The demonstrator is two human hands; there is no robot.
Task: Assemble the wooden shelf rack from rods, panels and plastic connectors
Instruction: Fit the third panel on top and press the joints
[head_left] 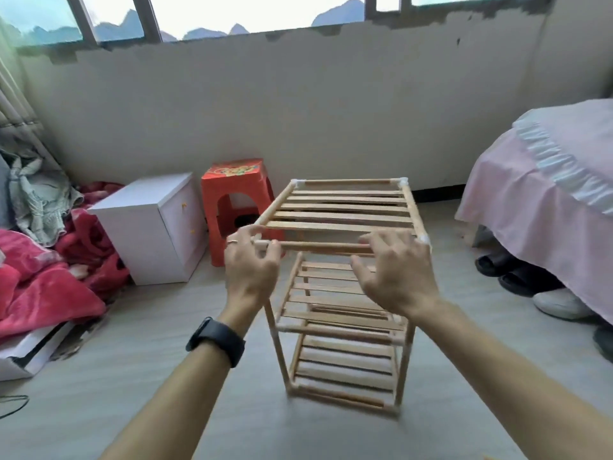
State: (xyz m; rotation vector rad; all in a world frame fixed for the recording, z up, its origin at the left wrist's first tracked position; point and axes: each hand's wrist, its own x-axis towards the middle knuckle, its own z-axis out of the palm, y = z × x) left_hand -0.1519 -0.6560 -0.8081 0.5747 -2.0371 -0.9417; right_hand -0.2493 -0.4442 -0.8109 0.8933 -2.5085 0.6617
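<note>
Head view: both arms are seen from above, reaching forward over the floor.
Rack: the light wooden shelf rack with three slat shelves is stood upright on the grey floor, in the middle, between the two arms.
Corners: the rods are joined by small white plastic connectors.
Left hand: the left hand is closed on the round wooden front top rod near its left end, with the fingers curled tight over it.
Right hand: the right hand is laid over the same rod near its right end. The fingers are spread and bent, and the thumb is kept below the rod. It is blurred, so a real hold cannot be told.
Wrist: a black band is worn on the left wrist.
Around: a red plastic stool and a white box cabinet are seen behind the rack on the left. A bed with a pink cover is seen on the right.
</note>
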